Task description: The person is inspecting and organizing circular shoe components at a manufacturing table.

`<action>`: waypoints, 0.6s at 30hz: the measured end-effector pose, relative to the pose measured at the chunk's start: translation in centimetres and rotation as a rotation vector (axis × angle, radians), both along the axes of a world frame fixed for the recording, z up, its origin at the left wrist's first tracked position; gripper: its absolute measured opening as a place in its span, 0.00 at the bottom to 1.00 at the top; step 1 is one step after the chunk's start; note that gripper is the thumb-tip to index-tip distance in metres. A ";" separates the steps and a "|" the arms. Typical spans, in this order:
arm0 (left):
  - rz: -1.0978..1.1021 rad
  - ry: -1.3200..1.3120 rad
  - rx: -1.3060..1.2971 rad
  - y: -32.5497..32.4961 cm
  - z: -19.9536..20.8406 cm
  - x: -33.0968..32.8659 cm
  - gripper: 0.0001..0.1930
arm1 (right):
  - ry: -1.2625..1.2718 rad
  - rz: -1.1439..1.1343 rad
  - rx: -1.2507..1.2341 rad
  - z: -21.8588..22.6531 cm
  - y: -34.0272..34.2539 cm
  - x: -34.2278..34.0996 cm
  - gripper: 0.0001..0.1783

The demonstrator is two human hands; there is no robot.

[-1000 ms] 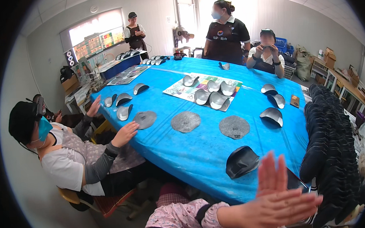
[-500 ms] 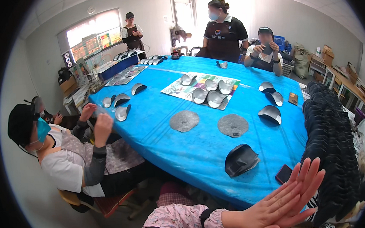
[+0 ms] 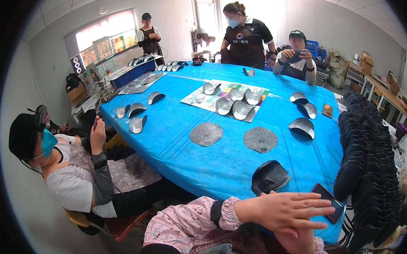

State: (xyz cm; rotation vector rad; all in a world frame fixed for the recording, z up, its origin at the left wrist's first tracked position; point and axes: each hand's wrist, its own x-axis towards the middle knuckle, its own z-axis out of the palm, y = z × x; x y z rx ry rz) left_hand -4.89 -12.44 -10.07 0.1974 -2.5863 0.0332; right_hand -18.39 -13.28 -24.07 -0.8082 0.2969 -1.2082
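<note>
My left hand (image 3: 286,211) reaches across from the left with its fingers stretched out flat, holding nothing. Below it, my right hand (image 3: 298,242) comes up from the lower edge, and the two hands cross and touch. Most of the right hand's fingers are hidden behind the left hand. Just beyond them, on the blue-covered table (image 3: 182,160), lies a black curved shell-like piece (image 3: 269,177). A dark phone (image 3: 329,203) lies flat beside my left fingertips.
Two grey round discs (image 3: 206,134) and several silver-lined curved pieces (image 3: 303,128) lie farther off, some on a printed board (image 3: 197,99). Tall stacks of black curved pieces (image 3: 369,164) line the right edge. A seated co-worker (image 3: 76,166) is close on my left; others are farther back.
My hands have moved left from palm against palm with fingers up to crossed and lower, uncovering more of the phone. The co-worker on the left now raises a dark piece.
</note>
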 end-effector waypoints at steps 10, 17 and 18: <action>-0.129 -0.273 -0.160 3.3 -2.6 3.7 0.35 | 0.409 0.869 0.530 13.8 3.5 -5.4 0.49; -0.242 -0.147 0.052 3.4 -4.9 0.6 0.27 | 0.493 0.806 0.507 10.7 4.3 -2.4 0.49; -0.223 -0.041 0.165 3.4 -5.3 0.1 0.25 | 0.369 0.795 0.455 9.7 4.0 -2.0 0.49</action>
